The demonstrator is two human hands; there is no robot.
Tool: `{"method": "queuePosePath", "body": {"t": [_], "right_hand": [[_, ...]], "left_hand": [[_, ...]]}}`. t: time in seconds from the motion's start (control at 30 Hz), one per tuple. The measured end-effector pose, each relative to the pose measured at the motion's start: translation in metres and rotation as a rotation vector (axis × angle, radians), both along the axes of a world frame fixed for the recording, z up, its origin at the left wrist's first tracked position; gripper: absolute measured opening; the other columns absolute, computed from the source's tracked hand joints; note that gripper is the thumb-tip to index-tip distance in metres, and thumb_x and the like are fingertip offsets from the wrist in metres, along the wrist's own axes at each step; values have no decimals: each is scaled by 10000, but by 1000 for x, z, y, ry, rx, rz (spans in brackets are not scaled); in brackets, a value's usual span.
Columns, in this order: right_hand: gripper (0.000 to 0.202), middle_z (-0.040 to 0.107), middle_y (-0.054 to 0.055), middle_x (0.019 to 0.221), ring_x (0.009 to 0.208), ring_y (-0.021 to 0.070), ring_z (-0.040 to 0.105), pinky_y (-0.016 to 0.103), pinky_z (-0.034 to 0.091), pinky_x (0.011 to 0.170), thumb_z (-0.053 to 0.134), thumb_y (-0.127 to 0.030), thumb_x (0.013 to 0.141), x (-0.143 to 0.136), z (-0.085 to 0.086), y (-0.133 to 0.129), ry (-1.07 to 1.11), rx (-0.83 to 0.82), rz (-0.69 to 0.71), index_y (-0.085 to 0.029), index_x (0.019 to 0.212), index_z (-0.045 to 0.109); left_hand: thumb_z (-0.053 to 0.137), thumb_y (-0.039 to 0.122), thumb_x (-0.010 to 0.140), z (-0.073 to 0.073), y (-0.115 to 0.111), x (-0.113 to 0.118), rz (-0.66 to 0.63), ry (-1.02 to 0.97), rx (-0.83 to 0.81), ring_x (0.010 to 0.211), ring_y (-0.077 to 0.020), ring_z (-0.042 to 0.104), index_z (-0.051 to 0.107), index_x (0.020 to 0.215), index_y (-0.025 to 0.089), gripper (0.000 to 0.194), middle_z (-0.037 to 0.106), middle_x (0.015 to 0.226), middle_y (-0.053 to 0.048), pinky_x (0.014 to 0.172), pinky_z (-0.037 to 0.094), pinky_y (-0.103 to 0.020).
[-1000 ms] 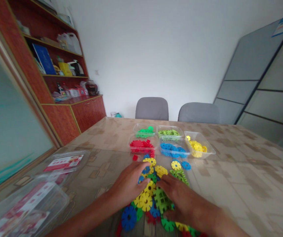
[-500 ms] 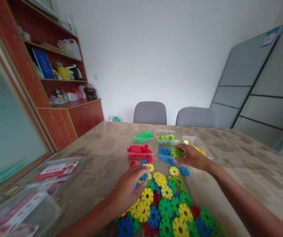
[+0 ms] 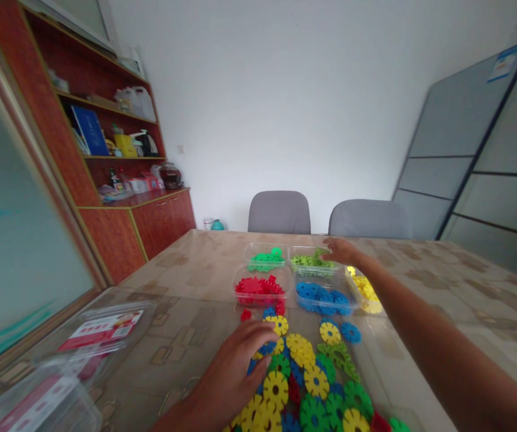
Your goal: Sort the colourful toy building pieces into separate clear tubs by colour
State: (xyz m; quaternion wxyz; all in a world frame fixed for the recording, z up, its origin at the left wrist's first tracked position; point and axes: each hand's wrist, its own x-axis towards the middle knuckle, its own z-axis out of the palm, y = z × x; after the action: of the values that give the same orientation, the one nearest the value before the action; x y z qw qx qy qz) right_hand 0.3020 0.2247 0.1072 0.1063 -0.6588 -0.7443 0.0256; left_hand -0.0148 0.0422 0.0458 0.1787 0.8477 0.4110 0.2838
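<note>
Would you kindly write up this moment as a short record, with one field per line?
Left hand: curved beside the mixed pile, thumb and fingers apart; whether it grips a piece is unclear
Right hand: at the back-right tub, near light-green pieces; grip unclear
Other tub contents: green pieces back left, red pieces front left, blue pieces front right, yellow pieces far right
Pile colours: yellow, blue, green, red
Beyond the table: two grey chairs

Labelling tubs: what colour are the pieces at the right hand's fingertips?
Light green pieces; see the head view.
</note>
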Motion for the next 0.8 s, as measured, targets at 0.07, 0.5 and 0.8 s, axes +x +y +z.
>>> {"method": "queuePosePath", "body": {"t": [0.07, 0.5, 0.8], "right_hand": [[290, 593, 80, 1187, 976, 213, 614, 416, 528, 820, 569, -316, 930, 1, -5, 3, -23, -20, 11, -174, 1183, 569], [271, 593, 76, 1192, 994, 216, 608, 416, 520, 836, 568, -315, 930, -6, -13, 6, -161, -43, 95, -183, 1166, 581], [275, 597, 74, 1182, 987, 217, 612, 416, 523, 829, 568, -315, 930, -17, -21, 17, -145, 20, 121, -176, 1167, 579]], "left_hand": [[505, 160, 839, -1, 1, 0, 5, 6, -6, 1175, -219, 548, 646, 1104, 235, 310, 624, 1237, -58, 1046, 404, -350], [498, 132, 857, -5, 1, 2, -36, 85, -46, 1219, -218, 510, 649, 1091, 220, 292, 583, 1287, -71, 1062, 379, -357], [505, 98, 841, -9, 1, 0, -61, 85, -30, 1221, -209, 507, 644, 1101, 230, 323, 570, 1301, -57, 1059, 389, -349]]}}
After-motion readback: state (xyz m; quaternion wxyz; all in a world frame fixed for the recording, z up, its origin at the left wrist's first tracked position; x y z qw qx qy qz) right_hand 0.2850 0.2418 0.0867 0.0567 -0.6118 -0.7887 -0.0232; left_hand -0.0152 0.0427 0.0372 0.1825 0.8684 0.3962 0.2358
